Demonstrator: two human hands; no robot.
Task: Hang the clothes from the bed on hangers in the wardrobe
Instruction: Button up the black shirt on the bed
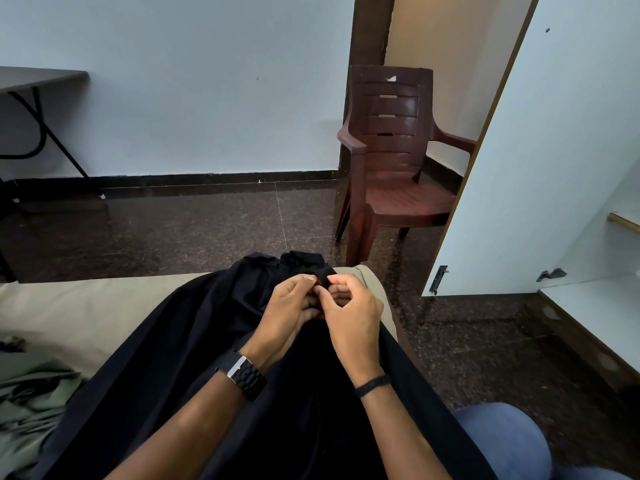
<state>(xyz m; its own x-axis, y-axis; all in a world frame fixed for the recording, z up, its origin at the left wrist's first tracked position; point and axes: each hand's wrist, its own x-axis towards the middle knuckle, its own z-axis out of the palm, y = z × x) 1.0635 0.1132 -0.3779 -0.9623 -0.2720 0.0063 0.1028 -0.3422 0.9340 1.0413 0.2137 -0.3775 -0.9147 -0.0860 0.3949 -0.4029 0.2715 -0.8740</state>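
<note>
Both hands [320, 306] pinch the black shirt [194, 341] near its collar on the bed [86, 306]; a loose pinch could let it slide floorward

Soft, even indoor light fills the room, brightest on the pale blue painted wall [173, 98] and the white wardrobe door [554, 150], with no hard shadows. The polished dark speckled stone floor [207, 230] carries dull reflections of the wall and of the brown plastic armchair [398, 150]. The black cloth garment [190, 358] is so dark that its folds are mostly lost. Wide-angle distortion bends the door and the skirting toward the edges. Focus is fairly sharp in the middle, slightly smeared at the lower corners.
</note>
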